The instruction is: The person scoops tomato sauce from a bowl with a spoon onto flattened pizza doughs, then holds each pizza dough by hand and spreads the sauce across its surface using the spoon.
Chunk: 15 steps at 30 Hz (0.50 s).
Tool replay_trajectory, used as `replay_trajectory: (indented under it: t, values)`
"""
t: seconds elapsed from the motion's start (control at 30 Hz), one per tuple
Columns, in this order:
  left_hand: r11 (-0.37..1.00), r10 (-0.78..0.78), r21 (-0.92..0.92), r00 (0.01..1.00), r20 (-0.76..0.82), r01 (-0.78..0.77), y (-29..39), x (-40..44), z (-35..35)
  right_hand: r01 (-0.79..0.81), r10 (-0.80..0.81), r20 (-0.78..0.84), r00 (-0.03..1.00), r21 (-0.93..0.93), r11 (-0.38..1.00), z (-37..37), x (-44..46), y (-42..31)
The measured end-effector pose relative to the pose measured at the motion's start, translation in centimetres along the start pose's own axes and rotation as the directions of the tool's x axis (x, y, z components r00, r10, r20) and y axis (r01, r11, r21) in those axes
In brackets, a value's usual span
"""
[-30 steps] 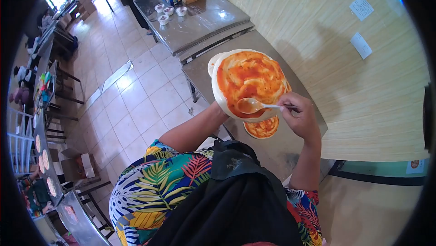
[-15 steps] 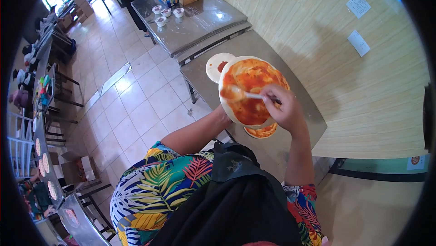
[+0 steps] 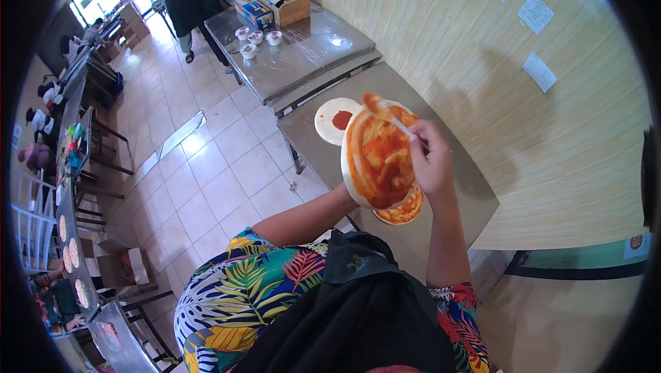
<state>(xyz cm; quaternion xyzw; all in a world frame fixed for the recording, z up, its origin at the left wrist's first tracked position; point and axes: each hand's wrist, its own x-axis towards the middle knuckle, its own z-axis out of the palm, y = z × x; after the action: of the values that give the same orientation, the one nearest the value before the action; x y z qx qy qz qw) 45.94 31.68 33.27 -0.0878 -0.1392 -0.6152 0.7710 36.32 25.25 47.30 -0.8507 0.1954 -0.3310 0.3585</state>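
Right hand pinching smooth spoon, round dough glossy with red sauce, left hand beneath, grip unclear

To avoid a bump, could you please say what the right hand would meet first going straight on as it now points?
Probably the sauced dough round, just ahead of the right hand in the picture; depth is unclear, so the hand and its spoon might pass above it instead.

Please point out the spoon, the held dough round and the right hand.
Spoon (image 3: 401,126), head view: pale handle.
Held dough round (image 3: 383,161), head view: sauced top.
Right hand (image 3: 434,159), head view: back of hand.
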Motion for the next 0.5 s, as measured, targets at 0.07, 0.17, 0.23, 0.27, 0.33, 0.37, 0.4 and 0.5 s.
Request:
replay_trajectory:
  t: [0.07,0.17,0.23,0.27,0.33,0.37,0.4,0.5]
  values:
    - [0.999,-0.01,-0.045,1.0,-0.024,0.008,0.0,-0.1,0.0,-0.043,0.041,-0.044,0.998,-0.029,0.999,-1.0,0.1,0.8]
    - [1.0,-0.001,-0.002,1.0,0.024,0.001,0.0,0.1,-0.7,-0.024,0.026,0.054,0.998,-0.041,0.999,-1.2,-1.3,-0.8]
    - [0.996,-0.009,0.089,0.996,0.093,0.0,-0.2,0.3,-1.4,0.072,-0.072,0.037,0.997,0.005,0.997,-0.5,-0.9,-1.9]
    - [0.993,0.023,0.116,0.997,0.069,-0.031,-0.5,0.6,-1.6,0.04,-0.039,0.03,0.999,-0.021,0.999,-0.4,-0.4,-1.8]
    - [1.0,0.012,0.021,1.0,0.005,-0.012,-0.8,0.7,-0.3,-0.009,0.005,-0.047,0.999,-0.082,0.997,-0.2,0.6,0.2]
    - [1.0,0.007,0.022,1.0,0.006,-0.007,-0.8,0.6,-0.7,-0.011,0.006,-0.052,0.999,-0.082,0.997,-0.9,0.6,0.8]
    - [1.0,0.014,-0.003,1.0,0.025,-0.014,-0.9,0.6,-1.2,-0.088,0.071,-0.1,0.992,-0.171,0.981,-1.5,0.6,1.4]
    - [0.999,0.018,-0.05,0.998,0.058,-0.015,-0.7,0.8,-1.2,-0.163,0.124,-0.171,0.977,-0.238,0.957,-1.7,-0.1,2.0]
